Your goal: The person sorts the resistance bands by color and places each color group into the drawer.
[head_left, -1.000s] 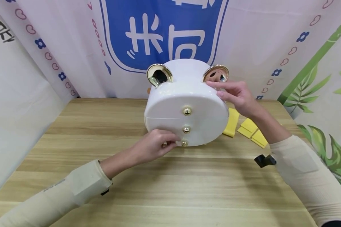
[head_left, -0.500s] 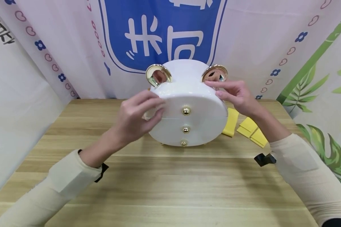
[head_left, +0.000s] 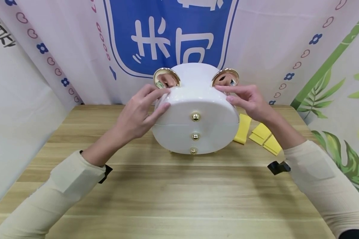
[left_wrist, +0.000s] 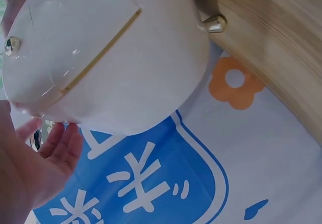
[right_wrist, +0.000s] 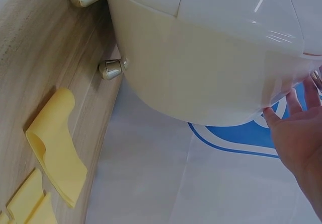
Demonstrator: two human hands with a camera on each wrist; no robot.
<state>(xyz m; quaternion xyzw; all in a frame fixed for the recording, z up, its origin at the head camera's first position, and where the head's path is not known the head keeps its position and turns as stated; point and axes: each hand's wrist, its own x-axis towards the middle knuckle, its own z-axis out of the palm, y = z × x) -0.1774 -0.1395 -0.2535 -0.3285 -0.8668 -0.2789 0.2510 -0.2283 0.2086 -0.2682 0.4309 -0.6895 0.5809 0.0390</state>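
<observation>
A glossy white rounded drawer box [head_left: 197, 76] stands on the table, with two gold ears [head_left: 167, 79] on top. Down its front run several gold knobs [head_left: 195, 116]. My left hand [head_left: 139, 111] rests at the box's upper left shoulder, fingers by the left ear and thumb lower on the edge. On the upper right shoulder my right hand [head_left: 251, 99] touches with index finger and thumb, close to the other ear. In the left wrist view, a narrow gold strip [left_wrist: 105, 50] shows along one edge of the front panel. Small gold feet [right_wrist: 110, 69] lift the box off the table.
To the right of the box lie several yellow folded cloth-like pieces [head_left: 264, 137], one curled over on itself [right_wrist: 58, 148]. The wooden table [head_left: 179, 199] extends toward the person. Behind stands a white printed curtain [head_left: 263, 49] with a blue panel.
My left hand has left the lowest gold knob and risen to the box's upper left shoulder. The right hand stays where it was, and the box has not visibly moved.
</observation>
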